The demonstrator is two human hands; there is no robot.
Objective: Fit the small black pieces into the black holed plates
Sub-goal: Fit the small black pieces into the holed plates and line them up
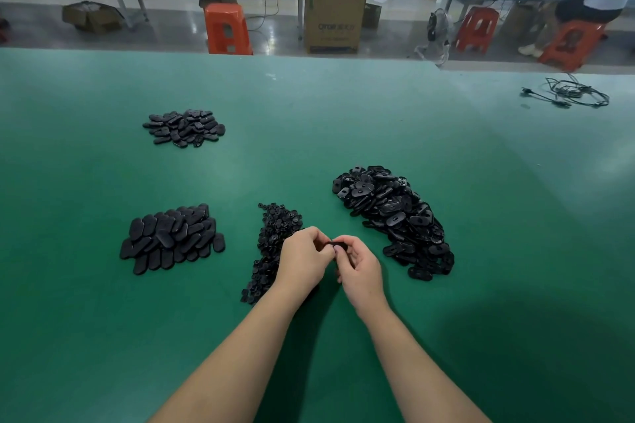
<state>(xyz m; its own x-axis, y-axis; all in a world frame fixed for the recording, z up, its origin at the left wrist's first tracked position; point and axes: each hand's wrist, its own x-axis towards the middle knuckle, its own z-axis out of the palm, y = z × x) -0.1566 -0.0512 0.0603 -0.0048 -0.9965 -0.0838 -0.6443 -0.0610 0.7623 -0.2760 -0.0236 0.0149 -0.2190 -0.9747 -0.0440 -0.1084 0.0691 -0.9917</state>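
My left hand (302, 257) and my right hand (359, 268) meet over the green table, fingertips together, and between them they pinch one black holed plate (334, 244). Fingers cover most of it, so whether a small piece sits in it cannot be told. A strip of small black pieces (275, 233) lies just left of my left hand, partly hidden by it. A big heap of black holed plates (395, 213) lies to the right of my right hand.
A pile of black oval plates (171, 239) lies at the left and a smaller pile (185, 127) farther back left. A coiled black cable (574, 93) is at the far right. Beyond the green table (343, 113) stand orange stools, cardboard boxes and a seated person.
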